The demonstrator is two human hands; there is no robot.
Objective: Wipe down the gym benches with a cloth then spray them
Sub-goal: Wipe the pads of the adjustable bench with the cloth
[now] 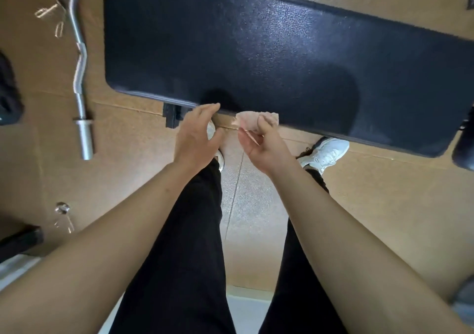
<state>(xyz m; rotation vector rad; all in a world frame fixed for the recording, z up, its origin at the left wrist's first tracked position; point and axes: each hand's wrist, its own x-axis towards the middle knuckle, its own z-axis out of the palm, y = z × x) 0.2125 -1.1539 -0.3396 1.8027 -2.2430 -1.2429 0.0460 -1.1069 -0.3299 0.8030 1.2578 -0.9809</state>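
Beside the bench (256, 51), right hand (259, 146) pinches cloth (256, 120); left hand (197, 138) relaxed.

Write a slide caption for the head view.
Right hand holds a pink cloth near the black bench edge; left hand open.

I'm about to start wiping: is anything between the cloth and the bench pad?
Nothing visible is. The right hand holds the pink cloth at the near edge of the black bench pad, whose top shows nothing lying on it. The left hand is open beside the cloth.
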